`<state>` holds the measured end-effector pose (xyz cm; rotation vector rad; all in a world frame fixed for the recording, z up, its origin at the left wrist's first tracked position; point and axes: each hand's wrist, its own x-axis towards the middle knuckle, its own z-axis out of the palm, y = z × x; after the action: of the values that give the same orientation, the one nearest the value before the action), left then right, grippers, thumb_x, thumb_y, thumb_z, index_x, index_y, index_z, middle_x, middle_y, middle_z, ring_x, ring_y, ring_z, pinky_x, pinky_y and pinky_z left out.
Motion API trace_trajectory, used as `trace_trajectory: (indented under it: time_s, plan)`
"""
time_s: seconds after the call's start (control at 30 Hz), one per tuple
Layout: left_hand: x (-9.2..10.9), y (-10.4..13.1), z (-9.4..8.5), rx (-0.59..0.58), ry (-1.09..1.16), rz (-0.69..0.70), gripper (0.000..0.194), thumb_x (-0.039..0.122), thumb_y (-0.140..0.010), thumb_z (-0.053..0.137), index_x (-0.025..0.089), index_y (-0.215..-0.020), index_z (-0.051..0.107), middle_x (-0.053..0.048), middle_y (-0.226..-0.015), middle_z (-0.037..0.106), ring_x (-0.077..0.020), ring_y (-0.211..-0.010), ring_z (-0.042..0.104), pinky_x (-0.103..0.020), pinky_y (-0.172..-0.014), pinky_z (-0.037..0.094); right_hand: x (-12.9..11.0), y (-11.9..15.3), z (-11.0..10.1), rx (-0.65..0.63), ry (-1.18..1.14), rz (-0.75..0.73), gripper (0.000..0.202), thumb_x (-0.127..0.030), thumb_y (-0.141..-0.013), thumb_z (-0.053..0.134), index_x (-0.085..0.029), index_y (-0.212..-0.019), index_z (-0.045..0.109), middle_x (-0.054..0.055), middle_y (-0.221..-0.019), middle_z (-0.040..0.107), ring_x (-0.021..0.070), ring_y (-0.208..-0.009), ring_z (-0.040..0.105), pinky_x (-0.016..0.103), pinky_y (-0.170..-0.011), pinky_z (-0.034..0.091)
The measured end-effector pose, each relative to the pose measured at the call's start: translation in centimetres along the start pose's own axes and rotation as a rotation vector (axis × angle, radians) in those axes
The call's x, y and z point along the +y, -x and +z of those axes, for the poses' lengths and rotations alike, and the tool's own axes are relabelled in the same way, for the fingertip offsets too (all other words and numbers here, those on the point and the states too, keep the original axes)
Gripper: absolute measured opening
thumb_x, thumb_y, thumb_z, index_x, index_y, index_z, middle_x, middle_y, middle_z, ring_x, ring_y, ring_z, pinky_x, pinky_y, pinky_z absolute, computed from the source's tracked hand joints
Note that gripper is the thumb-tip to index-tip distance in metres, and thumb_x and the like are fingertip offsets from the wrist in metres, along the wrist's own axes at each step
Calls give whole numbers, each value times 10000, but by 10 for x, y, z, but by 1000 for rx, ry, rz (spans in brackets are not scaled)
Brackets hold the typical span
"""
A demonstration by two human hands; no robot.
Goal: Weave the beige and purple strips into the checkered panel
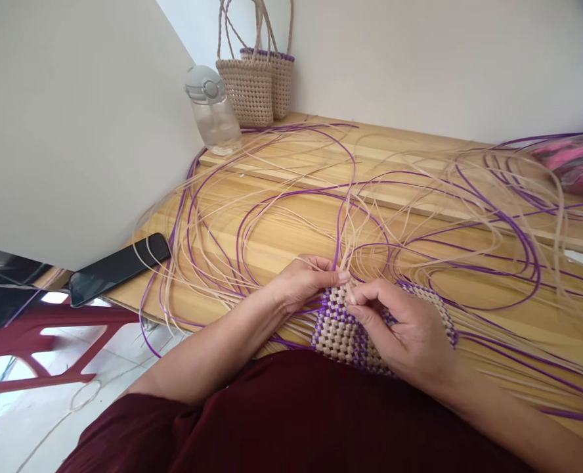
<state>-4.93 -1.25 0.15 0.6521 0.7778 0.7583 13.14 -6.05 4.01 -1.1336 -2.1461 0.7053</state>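
Note:
A woven piece [338,334] in beige and purple lies at the table's front edge, against the dark red shirt. My left hand [307,281] pinches beige strands at the upper edge of the weave, its thumb and fingers pressed together. Just to the right, my right hand [402,325] rests over the weave, thumb and index finger closed on a short beige strand. Long loose beige and purple strands [343,226] rise from between the hands and spread over the table. The right palm hides part of the weave.
On the wooden table [291,259] stand a clear bottle [216,121] and two woven bags [247,92] at the back. A black phone [119,268] lies at the left edge, above a red stool [89,338]. Something pink [572,161] sits at the far right.

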Motion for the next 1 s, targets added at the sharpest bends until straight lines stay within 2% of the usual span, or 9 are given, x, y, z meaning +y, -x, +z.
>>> trace_trajectory:
  time_s: [0.1,0.17,0.43,0.53,0.63,0.7,0.8,0.9,1.0]
  plan:
    - [-4,-1,5,114,-13,56,390,374,-526,894,108,-654,639,15,-533,595,-47,-426,445,-204,-447,286,2,2,2,-43,-75,56,67,-176,-912,558,-201,-853,539,-40,-731,568,73,-642,508,211,-644,409]
    - [-5,-1,7,137,-35,73,388,372,-530,891,115,-652,627,27,-513,576,-40,-411,419,-203,-438,263,4,5,4,-72,-125,79,80,-189,-920,545,-199,-843,526,-38,-719,557,76,-634,501,214,-635,411]
    - [-3,0,5,57,-24,59,379,400,-575,863,114,-687,642,-4,-593,623,-68,-474,495,-222,-487,331,0,5,0,-111,-142,118,128,-250,-911,569,-183,-803,583,-22,-664,577,80,-580,489,220,-575,401]
    - [-1,2,6,61,-44,45,383,370,-546,880,126,-678,615,25,-530,582,-44,-414,420,-213,-447,258,4,-9,-16,-200,-214,220,219,-350,-926,557,-178,-803,616,-8,-629,596,95,-562,522,226,-544,405]
    - [0,3,7,68,-53,29,392,373,-549,880,137,-662,587,63,-454,493,-25,-373,322,-214,-430,170,17,-34,-29,-198,-188,308,302,-438,-931,530,-177,-814,630,-8,-607,583,98,-549,520,224,-516,386]
    - [0,3,6,74,-41,36,394,355,-531,891,134,-671,596,58,-478,513,-29,-392,346,-212,-442,195,25,-51,-30,-255,-160,295,312,-456,-909,548,-174,-810,636,-6,-653,583,95,-578,499,221,-525,374]
    - [-1,1,5,63,-4,42,380,325,-520,899,119,-692,630,15,-585,612,-57,-473,475,-214,-503,319,35,-68,-19,-346,-244,337,332,-470,-849,599,-160,-729,598,-18,-639,522,88,-582,439,223,-526,345]
    - [-1,-1,3,34,30,18,348,315,-541,891,104,-682,653,-9,-625,649,-75,-525,544,-223,-565,390,45,-77,-8,-237,-318,377,348,-469,-798,629,-167,-658,528,-41,-577,433,79,-534,362,229,-499,294]
    - [-1,-2,3,49,29,-5,336,298,-543,890,95,-677,658,-22,-631,662,-83,-537,566,-228,-590,412,65,-91,-8,-16,-141,314,284,-409,-788,621,-173,-654,536,-26,-609,472,91,-563,394,246,-544,315]
